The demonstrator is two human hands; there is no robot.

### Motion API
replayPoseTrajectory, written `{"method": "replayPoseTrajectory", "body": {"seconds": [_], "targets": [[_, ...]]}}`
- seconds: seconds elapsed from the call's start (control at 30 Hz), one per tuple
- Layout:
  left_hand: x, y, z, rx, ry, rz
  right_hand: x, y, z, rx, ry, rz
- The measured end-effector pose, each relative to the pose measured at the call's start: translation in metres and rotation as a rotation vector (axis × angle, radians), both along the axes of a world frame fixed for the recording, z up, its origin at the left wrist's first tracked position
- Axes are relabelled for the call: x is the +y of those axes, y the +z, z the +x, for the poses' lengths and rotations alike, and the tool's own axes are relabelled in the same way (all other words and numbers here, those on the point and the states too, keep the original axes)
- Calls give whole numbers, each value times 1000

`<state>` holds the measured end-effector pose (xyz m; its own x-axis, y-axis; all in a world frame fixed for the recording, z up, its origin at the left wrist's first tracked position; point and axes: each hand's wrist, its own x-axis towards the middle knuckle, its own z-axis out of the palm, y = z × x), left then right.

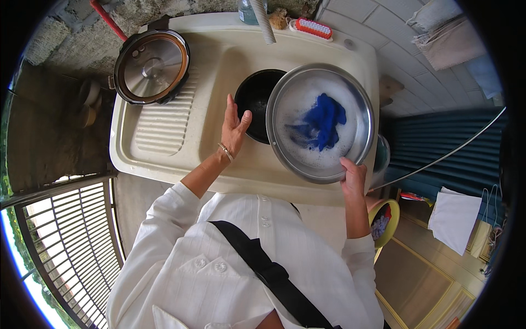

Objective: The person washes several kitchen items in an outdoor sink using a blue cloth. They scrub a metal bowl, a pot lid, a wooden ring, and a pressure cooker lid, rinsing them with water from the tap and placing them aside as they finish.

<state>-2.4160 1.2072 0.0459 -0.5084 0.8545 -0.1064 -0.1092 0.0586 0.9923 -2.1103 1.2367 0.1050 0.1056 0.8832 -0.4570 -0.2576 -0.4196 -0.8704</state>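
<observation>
A wide metal basin (275,148) of sudsy water sits over the right part of the sink, partly covering a black round tub (253,104) beside it. In the foam lies a wet, crumpled blue cloth (324,118). My right hand (352,176) grips the basin's near right rim, the thumb over the edge and the other fingers hidden below. Held in the air by the black tub's left side, my left hand (234,129) has its fingers stretched out and nothing in it. A bracelet circles that wrist.
Left on the ribbed drainboard (163,123) stands a lidded pot (152,67) with a red handle behind it. A grey hose (263,21) hangs over the sink's back edge near a red-and-white scrub brush (311,28). Right of me are a yellow bucket (388,233) and a white cloth (453,219).
</observation>
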Motion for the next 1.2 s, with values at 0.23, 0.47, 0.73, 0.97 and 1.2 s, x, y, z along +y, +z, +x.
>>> {"method": "replayPoseTrajectory", "body": {"seconds": [0.23,0.47,0.73,0.97,1.2], "targets": [[-17,56,9,-743,-421,-223,31,-15,-14,-116,271,93],[-44,6,-8,-783,-203,-253,35,26,-117,-1310,656,1020],[-45,10,-4,-985,-140,-208,25,-11,-196,-946,873,860],[-37,-1,-25,-987,-81,-132,-24,7,-231,-1039,1091,671],[-38,-17,-77,-854,-33,-245,39,0,-159,-1158,1293,1346]]}}
